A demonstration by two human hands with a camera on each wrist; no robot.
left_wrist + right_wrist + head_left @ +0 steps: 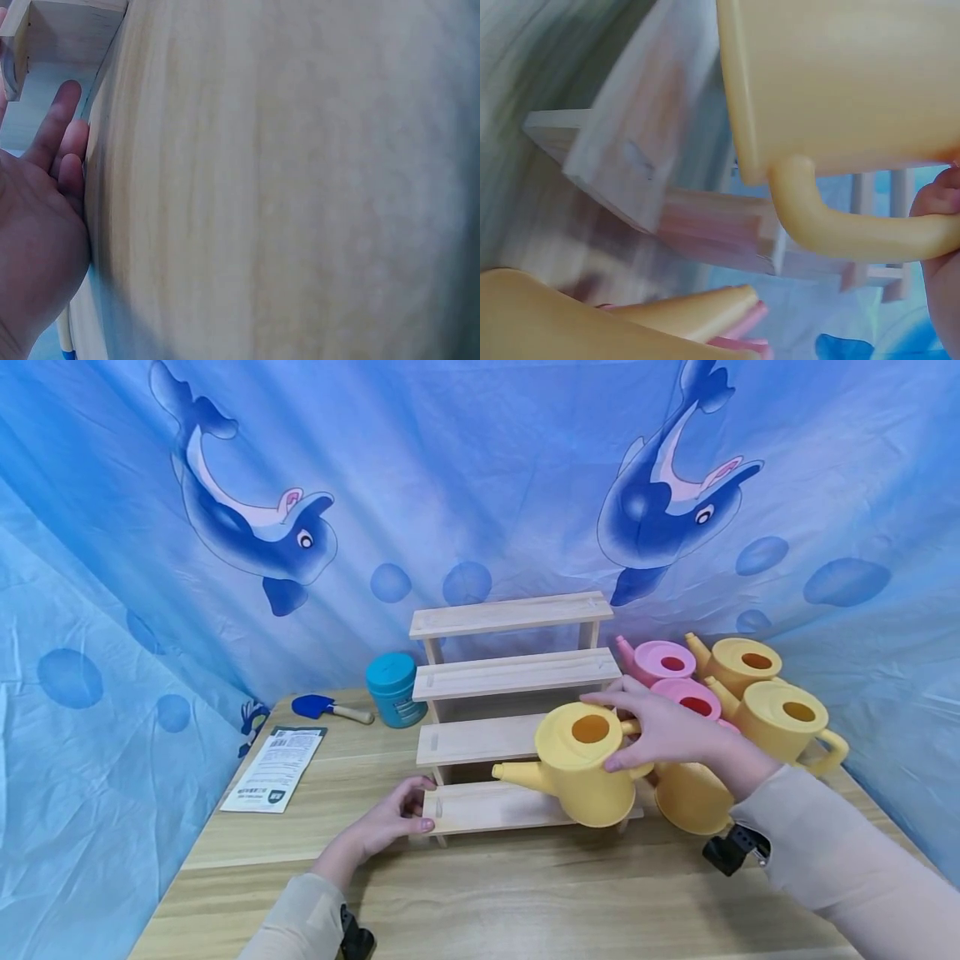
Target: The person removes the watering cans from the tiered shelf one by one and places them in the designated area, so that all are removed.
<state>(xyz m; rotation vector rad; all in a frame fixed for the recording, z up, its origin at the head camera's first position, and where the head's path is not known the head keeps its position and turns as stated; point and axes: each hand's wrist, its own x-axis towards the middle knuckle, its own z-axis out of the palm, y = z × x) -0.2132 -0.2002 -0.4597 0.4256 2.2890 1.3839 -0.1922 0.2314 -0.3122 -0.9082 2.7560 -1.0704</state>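
My right hand (663, 727) grips a yellow watering can (585, 777) near the top of its handle. The can hangs over the right part of the lowest step of a wooden tiered shelf (480, 806), its spout pointing left. In the right wrist view, the curved handle (855, 232) and the side of the can fill the upper right, with the fingers (941, 195) at the handle's end. My left hand (390, 814) holds the left end of the lowest step, thumb in front. Seen from the left wrist, the hand (37, 202) lies low beside the tabletop.
Several more watering cans stand right of the shelf, among them a pink one (658, 658) and a yellow one (780, 718). Left of the shelf are a turquoise tub (397, 693), a small blue trowel (315, 706) and a printed packet (276, 768). A dolphin-print curtain (450, 468) hangs behind.
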